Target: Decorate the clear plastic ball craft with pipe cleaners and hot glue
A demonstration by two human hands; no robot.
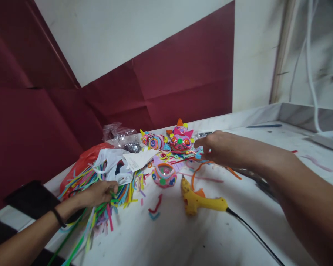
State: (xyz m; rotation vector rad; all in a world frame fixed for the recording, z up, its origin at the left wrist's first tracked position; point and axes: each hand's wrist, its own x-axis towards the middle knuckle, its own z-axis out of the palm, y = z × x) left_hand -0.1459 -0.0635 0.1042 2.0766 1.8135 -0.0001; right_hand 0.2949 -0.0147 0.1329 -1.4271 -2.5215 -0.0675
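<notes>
Multicoloured foam strips [111, 192] lie heaped at the table's [199, 236] near left, where the left hand [100, 192] pinches a few, best drawn out singly, while the right hand [216, 147], fingers closed on a small scrap, works beside the pink ornament [180, 142].

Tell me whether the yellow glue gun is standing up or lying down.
Lying down: the glue gun rests on its side on the white table, nozzle pointing away, cord trailing right; neither hand touches it.
</notes>
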